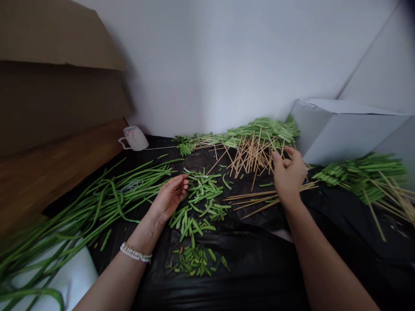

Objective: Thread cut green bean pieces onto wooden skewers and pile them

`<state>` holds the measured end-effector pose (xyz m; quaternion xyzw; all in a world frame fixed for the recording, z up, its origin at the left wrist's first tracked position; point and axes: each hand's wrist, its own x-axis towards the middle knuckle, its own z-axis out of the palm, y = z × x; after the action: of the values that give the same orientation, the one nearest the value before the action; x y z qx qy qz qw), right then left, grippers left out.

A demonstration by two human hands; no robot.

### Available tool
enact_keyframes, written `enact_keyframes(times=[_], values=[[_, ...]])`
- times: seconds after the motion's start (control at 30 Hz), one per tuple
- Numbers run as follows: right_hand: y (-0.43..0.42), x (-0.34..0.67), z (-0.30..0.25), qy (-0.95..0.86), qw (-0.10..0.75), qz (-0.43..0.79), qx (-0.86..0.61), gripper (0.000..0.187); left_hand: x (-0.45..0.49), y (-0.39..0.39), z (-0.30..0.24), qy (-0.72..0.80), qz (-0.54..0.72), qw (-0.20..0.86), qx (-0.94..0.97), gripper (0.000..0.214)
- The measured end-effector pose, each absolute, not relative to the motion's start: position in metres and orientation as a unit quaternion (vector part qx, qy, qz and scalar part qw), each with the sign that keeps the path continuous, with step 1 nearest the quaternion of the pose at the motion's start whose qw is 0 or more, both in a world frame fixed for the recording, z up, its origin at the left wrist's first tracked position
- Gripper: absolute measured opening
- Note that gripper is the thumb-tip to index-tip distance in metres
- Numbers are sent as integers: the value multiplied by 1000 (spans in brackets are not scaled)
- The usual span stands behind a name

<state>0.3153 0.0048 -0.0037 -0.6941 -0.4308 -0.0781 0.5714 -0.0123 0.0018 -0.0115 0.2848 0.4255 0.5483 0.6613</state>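
My left hand (171,194) rests palm up on the black plastic sheet (259,268), fingers loosely curled at the edge of a pile of cut green bean pieces (201,203); whether it holds a piece I cannot tell. My right hand (288,172) is raised over loose bamboo skewers (259,201), its fingers pinched together, seemingly on a thin skewer. Behind it lies a heap of skewers threaded with bean pieces (256,136). Long uncut beans (97,203) spread out to the left.
A white mug (133,138) stands at the back left by a wooden board (48,168). A white box (350,129) sits at the back right, with another pile of skewered beans (366,175) before it. Short bean scraps (194,261) lie near me.
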Motion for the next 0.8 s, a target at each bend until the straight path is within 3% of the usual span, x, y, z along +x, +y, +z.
enact_keyframes(times=[0.13, 0.33, 0.43, 0.8], values=[[-4, 295, 4, -528, 536, -92, -652, 42, -12, 1, -11, 429, 551, 658, 282, 13], [-6, 287, 0, -768, 236, 61, -593, 15, -13, 3, -13, 431, 550, 654, 291, 14], [-6, 289, -4, -789, 142, 110, -588, 9, -13, 2, -14, 440, 549, 635, 321, 18], [-11, 283, -13, -811, 54, 115, -571, 12, -6, -5, -19, 494, 484, 478, 542, 27]])
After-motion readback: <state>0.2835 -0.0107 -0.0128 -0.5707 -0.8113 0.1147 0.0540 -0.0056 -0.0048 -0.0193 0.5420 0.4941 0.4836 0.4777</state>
